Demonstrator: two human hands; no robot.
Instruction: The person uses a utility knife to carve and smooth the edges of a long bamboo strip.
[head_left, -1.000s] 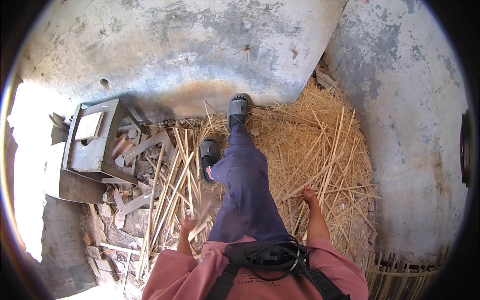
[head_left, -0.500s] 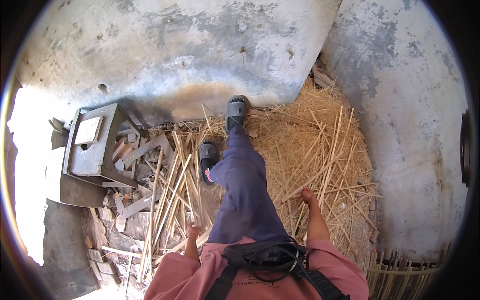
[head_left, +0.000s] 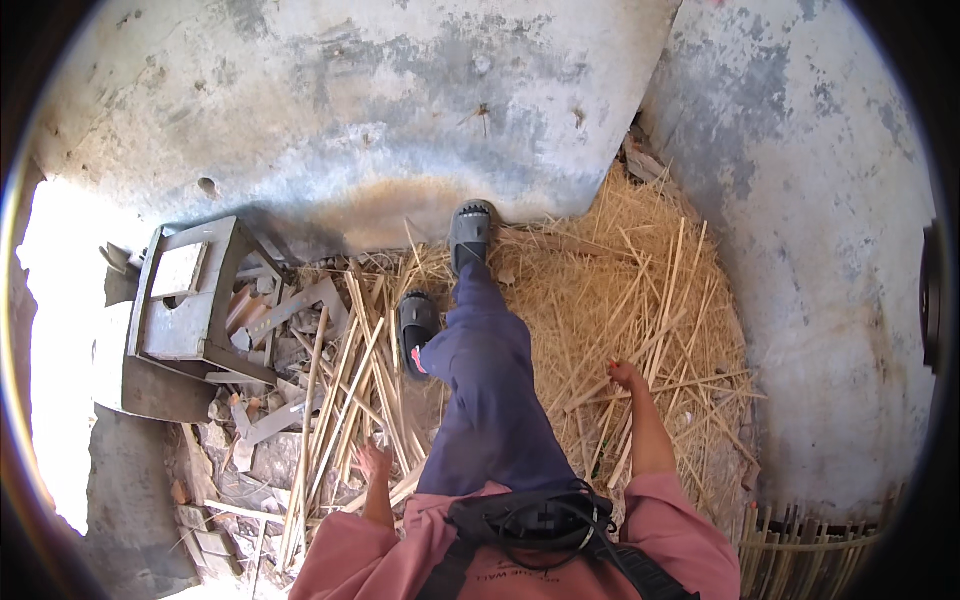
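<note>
Left hand [head_left: 374, 461] of mine hangs at seven o'clock in my view, its fingers loose and spread, and it looks empty. It is near the lower part of the pale strips [head_left: 362, 372], but I cannot tell whether it touches them. At four o'clock is my right hand [head_left: 623, 374], with curled fingers; whether it grips any strip, I cannot tell.

To handle these strips well, I think one should take only a few together, near their middle, and keep the ends level, because such thin pieces could slide apart or give splinters.

The pale strips lie at eight o'clock: long, narrow, mostly straight, yellowish, many leaning across each other. At three o'clock, scattered strips [head_left: 665, 305] lie loosely over the fine straw [head_left: 570, 310], pointing in different directions.
</note>
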